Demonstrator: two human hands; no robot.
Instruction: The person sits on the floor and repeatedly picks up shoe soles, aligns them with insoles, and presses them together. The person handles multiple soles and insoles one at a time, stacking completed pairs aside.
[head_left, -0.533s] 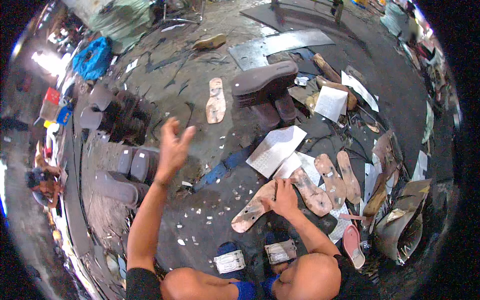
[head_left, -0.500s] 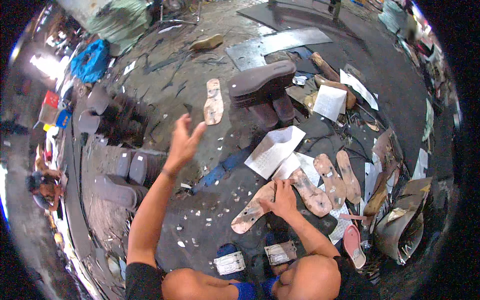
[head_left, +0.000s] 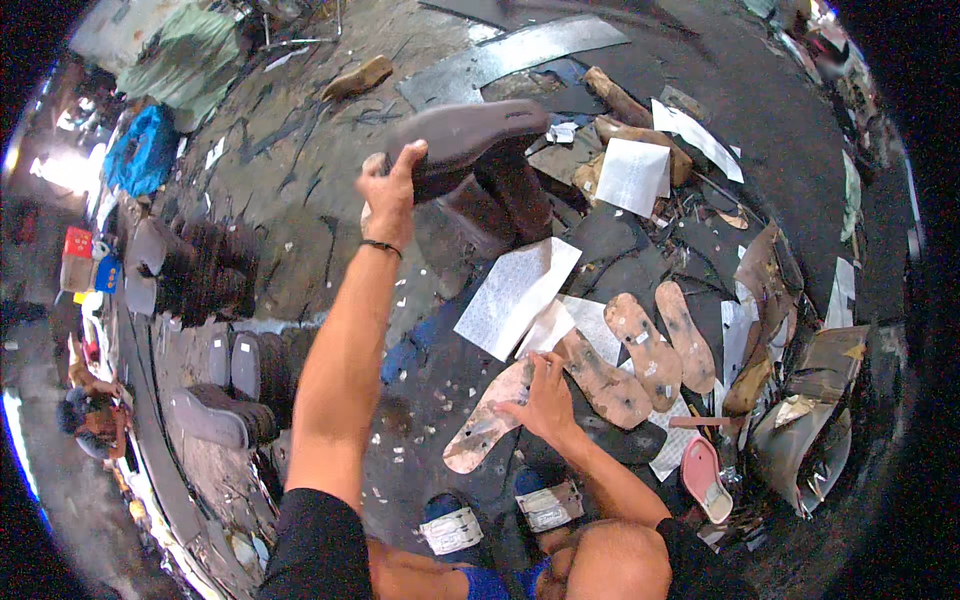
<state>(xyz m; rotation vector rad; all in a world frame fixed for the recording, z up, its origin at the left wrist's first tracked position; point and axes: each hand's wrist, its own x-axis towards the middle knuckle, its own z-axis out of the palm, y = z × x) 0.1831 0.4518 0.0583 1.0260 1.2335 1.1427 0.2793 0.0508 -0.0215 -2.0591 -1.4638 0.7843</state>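
My left hand (head_left: 390, 200) reaches far forward, its thumb and fingers closed round the left end of a dark brown shoe sole (head_left: 465, 135) on top of a stack. More brown soles (head_left: 490, 210) stand beneath it. Close to my feet, my right hand (head_left: 548, 402) grips a pale, stained insole (head_left: 478, 428) across its upper half, thumb on one side and fingers on the other. The insole lies on a dark sheet on the ground. Several similar pale insoles (head_left: 645, 350) lie to its right. The small pale insole near my left hand is mostly hidden.
White printed sheets (head_left: 520, 295) lie ahead of my right hand. More stacks of brown soles (head_left: 225, 415) stand at left. A pink sole (head_left: 705, 475) and a curled sheet (head_left: 805, 450) lie at right. A person (head_left: 95, 415) sits at far left.
My left hand has moved forward and right, from open in the air to a hold on the brown sole, which now extends further left. My right hand stays on the pale insole.
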